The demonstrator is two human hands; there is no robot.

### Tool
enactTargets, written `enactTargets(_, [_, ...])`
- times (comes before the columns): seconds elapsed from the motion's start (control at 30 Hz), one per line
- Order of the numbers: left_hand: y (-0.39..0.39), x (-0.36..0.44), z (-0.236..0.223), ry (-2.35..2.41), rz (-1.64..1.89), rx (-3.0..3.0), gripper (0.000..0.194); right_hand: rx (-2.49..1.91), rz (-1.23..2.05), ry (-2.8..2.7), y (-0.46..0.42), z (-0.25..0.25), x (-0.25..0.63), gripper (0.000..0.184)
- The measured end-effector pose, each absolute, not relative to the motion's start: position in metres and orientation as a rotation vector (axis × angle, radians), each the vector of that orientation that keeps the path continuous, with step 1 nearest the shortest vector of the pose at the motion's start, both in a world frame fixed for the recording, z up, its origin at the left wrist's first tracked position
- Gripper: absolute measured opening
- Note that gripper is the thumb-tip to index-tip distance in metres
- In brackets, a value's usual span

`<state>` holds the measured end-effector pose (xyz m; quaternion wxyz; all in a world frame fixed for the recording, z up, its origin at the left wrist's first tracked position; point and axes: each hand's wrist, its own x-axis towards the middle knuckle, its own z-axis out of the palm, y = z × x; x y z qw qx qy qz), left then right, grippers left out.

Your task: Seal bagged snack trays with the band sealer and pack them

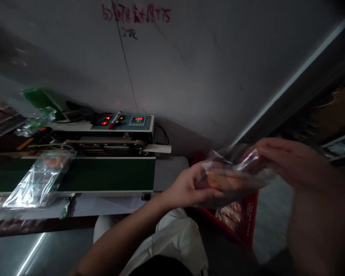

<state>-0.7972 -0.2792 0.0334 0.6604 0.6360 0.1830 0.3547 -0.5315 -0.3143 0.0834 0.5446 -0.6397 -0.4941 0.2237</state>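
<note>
Head view: left hand (189,188) has its fingers curled around the near end of a clear plastic bag of orange food (232,180). Right hand (290,161) grips the far end, fingers bent over it. Bag is held up above a red crate (248,214). Second filled bag (37,180) lies on the green conveyor (109,174) of a band sealer (132,126).

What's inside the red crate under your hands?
The red crate holds shiny packets with orange contents. Its far part is covered by the clear plastic bag between the left hand and right hand, so what lies there can't be seen.
</note>
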Motion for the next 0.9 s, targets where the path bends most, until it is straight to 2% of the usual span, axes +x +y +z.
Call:
enactTargets(0.07, [-0.272,-0.814,0.022,0.531,0.893,1.22,0.05,-1.232,1.028,-1.144,-0.292,0.067,-0.577,0.067])
enactTargets(0.13, [-0.261,-0.84,0.007,0.725,0.95,1.104,0.051,-1.061,1.267,-1.074,-0.27,0.033,-0.619,0.084])
enactTargets(0.17, [-0.255,-0.855,-0.001,0.814,0.951,1.081,0.053,-1.044,1.304,-1.074,-0.26,0.013,-0.639,0.085])
enactTargets(0.3, [-0.232,-0.899,-0.029,0.949,1.01,0.954,0.058,-1.101,1.038,-0.955,-0.225,-0.065,-0.701,0.066])
enactTargets(0.4, [-0.217,-0.916,-0.042,1.072,1.171,0.806,0.058,-1.08,0.929,-0.956,-0.211,-0.097,-0.726,0.067])
enactTargets(0.53, [-0.198,-0.926,-0.051,1.271,1.214,0.827,0.05,-1.101,0.787,-1.094,-0.209,-0.109,-0.738,0.077])
enactTargets(0.6, [-0.19,-0.929,-0.054,1.321,1.226,0.857,0.041,-1.138,0.686,-1.145,-0.21,-0.11,-0.74,0.071])
enactTargets(0.73, [-0.177,-0.929,-0.059,1.461,1.265,0.905,0.02,-1.249,0.538,-1.197,-0.208,-0.115,-0.741,0.044])
enactTargets(0.9, [-0.167,-0.922,-0.063,1.482,1.213,0.848,0.018,-1.319,0.399,-1.196,-0.199,-0.126,-0.739,0.048])
